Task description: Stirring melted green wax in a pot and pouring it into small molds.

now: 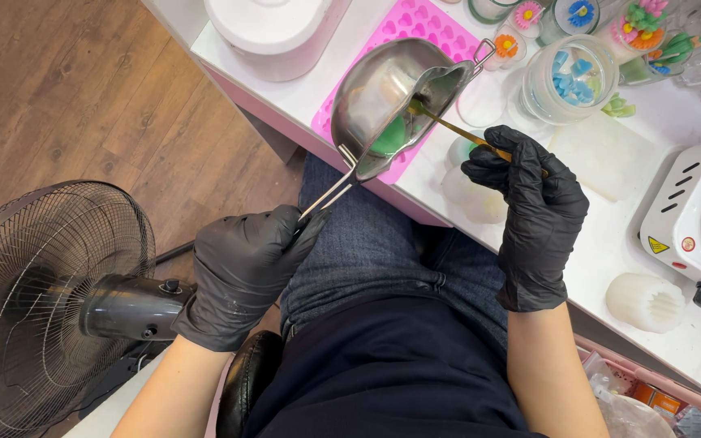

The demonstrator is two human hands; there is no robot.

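Observation:
My left hand (245, 264), in a black glove, grips the wire handle of a small steel melting pot (391, 97) held tilted over the table edge. Green wax (389, 138) sits at the pot's low side. In my right hand (533, 195), also in a black glove, is a thin yellow stick (456, 130) whose tip reaches into the pot near the green wax. A pink silicone mould mat (423, 28) lies under the pot on the white table (618, 235).
A black floor fan (50, 300) stands at the left on wood flooring. On the table are a white hot plate (691, 215), a glass jar of blue pieces (574, 77), flower candles (638, 24), white moulds (647, 302) and a white tub (273, 32).

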